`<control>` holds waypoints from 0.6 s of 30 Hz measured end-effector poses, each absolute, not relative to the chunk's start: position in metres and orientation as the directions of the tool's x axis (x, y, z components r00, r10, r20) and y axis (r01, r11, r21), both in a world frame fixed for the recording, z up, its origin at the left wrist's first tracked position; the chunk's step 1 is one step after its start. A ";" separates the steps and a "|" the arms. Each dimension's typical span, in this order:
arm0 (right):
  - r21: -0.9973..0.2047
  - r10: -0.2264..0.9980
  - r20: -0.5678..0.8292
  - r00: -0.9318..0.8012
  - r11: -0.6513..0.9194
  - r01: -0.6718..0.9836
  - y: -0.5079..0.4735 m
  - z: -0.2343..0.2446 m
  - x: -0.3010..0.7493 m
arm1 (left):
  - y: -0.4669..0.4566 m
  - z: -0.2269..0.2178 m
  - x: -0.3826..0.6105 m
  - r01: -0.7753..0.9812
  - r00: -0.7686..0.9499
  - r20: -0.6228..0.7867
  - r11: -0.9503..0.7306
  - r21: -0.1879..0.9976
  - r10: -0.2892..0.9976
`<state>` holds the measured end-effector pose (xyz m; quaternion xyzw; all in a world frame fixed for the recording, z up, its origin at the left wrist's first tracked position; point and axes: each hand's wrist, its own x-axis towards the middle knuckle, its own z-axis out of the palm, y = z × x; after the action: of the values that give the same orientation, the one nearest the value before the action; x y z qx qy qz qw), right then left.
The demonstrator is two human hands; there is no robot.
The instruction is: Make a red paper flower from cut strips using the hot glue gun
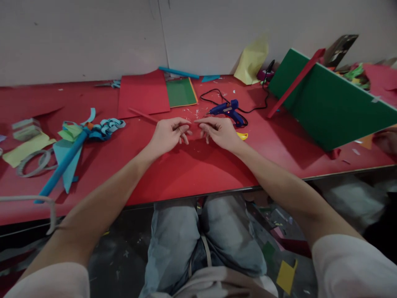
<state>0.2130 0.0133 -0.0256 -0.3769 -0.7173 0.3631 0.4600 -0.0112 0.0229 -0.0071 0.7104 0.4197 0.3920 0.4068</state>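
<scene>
Over the red table [189, 174], my left hand [170, 131] and my right hand [220, 130] face each other with a small gap between the fingertips. Thumb and forefinger are drawn together on both hands, and anything pinched there is too small to make out. Just behind my right hand lies a blue glue gun [225, 108] with a small red light and a black cord. A small yellow piece [243, 135] sits beside my right wrist. Close to my left hand is a thin red strip [142, 115], and whitish scraps [196, 112] are scattered behind the fingertips.
Red sheets [143, 93] and a green sheet [181, 92] lie toward the wall. At left are a blue paper tube [66, 161], a paper chain [107, 129] and tape rolls [33, 164]. A green board [331, 103] stands tilted at right, near another person's hand [386, 140].
</scene>
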 end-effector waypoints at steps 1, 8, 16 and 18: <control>-0.849 0.856 0.417 -0.306 0.487 0.203 0.013 -0.025 0.214 | 0.023 -0.007 -0.012 0.248 0.343 0.191 -0.285 0.926 0.920; -0.689 0.773 0.561 -0.295 0.634 0.351 0.011 -0.019 0.216 | 0.024 -0.009 -0.012 0.112 0.373 0.153 -0.208 0.972 0.915; -0.804 0.833 0.468 -0.296 0.540 0.249 0.010 -0.024 0.210 | 0.015 -0.004 -0.004 0.148 0.272 0.314 -0.361 0.921 0.910; -0.778 0.808 0.469 -0.358 0.569 0.266 0.008 -0.025 0.207 | 0.013 -0.003 -0.002 0.130 0.206 0.341 -0.371 0.919 0.917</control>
<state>0.2073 0.0077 -0.0248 -0.3506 -0.7657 0.3041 0.4453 -0.0018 0.0127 -0.0033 0.6658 0.3933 0.4922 0.3997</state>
